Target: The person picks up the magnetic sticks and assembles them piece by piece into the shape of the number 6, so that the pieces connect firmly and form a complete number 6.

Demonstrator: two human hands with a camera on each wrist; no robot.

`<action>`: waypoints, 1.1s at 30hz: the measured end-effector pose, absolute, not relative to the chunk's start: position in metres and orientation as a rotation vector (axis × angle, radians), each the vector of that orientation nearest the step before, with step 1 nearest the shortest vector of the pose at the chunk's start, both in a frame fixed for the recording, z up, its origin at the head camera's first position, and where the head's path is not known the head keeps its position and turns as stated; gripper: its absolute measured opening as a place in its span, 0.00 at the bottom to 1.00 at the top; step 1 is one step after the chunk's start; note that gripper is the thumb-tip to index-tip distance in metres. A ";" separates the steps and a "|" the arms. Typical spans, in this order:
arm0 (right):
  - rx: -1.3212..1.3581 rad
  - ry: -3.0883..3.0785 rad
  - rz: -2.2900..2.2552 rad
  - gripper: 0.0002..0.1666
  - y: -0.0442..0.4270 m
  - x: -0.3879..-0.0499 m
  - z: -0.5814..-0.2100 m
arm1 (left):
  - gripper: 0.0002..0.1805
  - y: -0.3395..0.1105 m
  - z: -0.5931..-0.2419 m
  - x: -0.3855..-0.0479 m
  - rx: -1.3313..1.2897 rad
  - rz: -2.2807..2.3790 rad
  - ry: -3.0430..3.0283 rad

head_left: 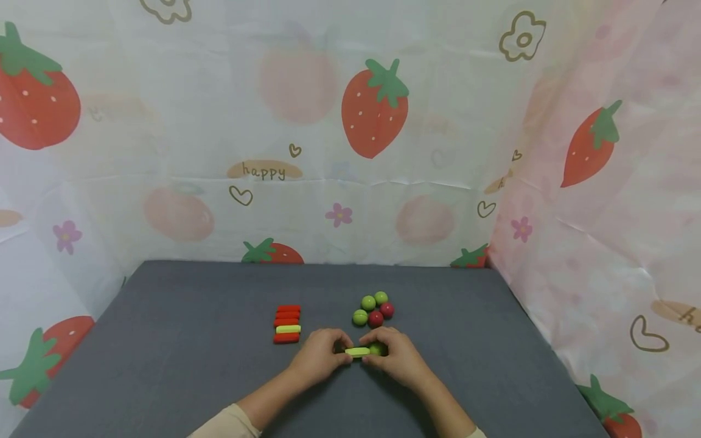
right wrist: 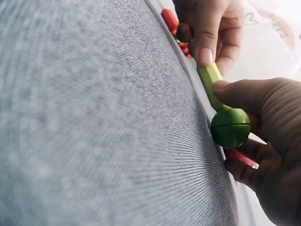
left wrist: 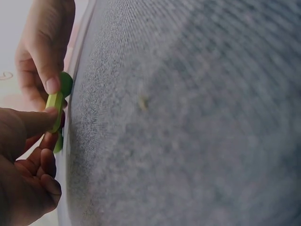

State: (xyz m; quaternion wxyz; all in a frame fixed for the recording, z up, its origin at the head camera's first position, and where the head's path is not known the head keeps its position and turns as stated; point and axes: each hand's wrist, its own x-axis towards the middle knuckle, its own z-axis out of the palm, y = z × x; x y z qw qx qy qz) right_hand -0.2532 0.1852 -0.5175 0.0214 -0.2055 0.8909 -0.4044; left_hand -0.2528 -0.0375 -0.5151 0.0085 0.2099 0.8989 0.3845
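On my feed I see the grey worktop; at its middle, the left hand and right hand both pinch the yellow-green stick, with a green ball at its right end

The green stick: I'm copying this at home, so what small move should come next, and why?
Probably press the green stick and green ball gently together: the left hand pinches the stick, the right hand holds it near the ball, and the ball meets its end, though I can't tell how firmly they join.
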 end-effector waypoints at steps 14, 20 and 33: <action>-0.616 2.769 -1.234 0.11 0.186 -0.255 -0.518 | 0.09 -0.041 -0.506 -0.259 0.663 1.240 2.720; -0.623 2.757 -1.263 0.11 0.187 -0.255 -0.519 | 0.12 -0.047 -0.489 -0.273 0.675 1.210 2.752; -0.587 2.715 -1.289 0.10 0.187 -0.257 -0.520 | 0.22 -0.045 -0.494 -0.321 0.771 1.055 2.762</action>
